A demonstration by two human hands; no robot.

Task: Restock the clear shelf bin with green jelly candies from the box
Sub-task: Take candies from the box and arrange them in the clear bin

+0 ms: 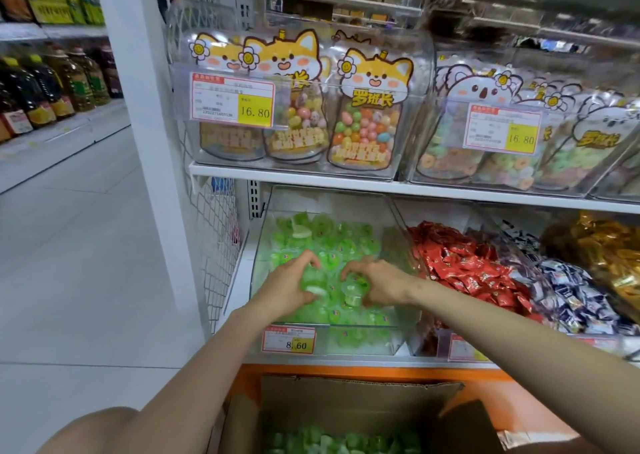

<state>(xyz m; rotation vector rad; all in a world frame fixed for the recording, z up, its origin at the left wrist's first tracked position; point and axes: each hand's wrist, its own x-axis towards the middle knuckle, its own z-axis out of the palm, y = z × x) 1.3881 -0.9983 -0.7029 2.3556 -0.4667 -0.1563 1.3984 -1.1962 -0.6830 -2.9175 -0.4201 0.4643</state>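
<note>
The clear shelf bin (346, 207) on the lower shelf holds a heap of green jelly candies (332, 242) in small cups. Both my hands are inside it, on top of the heap. My left hand (289, 285) curls over some jellies at the front left, and a cup shows under its fingers. My right hand (379, 283) cups more jellies just to the right, fingers bent around them. Below the shelf, an open cardboard box (349, 398) shows more green jellies (332, 441) at its bottom.
A price tag reading 8.60 (289, 340) hangs on the bin's front. To the right stand bins of red (467, 266), blue-white (575, 294) and gold (602, 245) wrapped sweets. The upper shelf carries bagged candy in clear bins (301, 107). The aisle floor (69, 245) lies to the left.
</note>
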